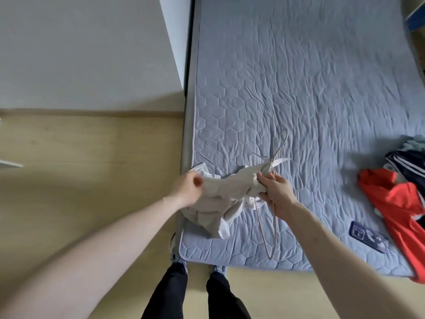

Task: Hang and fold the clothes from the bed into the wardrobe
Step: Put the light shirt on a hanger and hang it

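Centre-bottom of frame, over bed [299,88] corner: left hand [187,187] grips one end of a pale shirt [220,194], fingers curled in the cloth. Right hand [277,189] clutches the other end together w/ a thin wire hanger [272,217] — prob. keeping the cloth taut so the hanger can be threaded in. Red top [400,208] & dark clothes [407,162] wait at right edge, not yet done. Wardrobe not in view.
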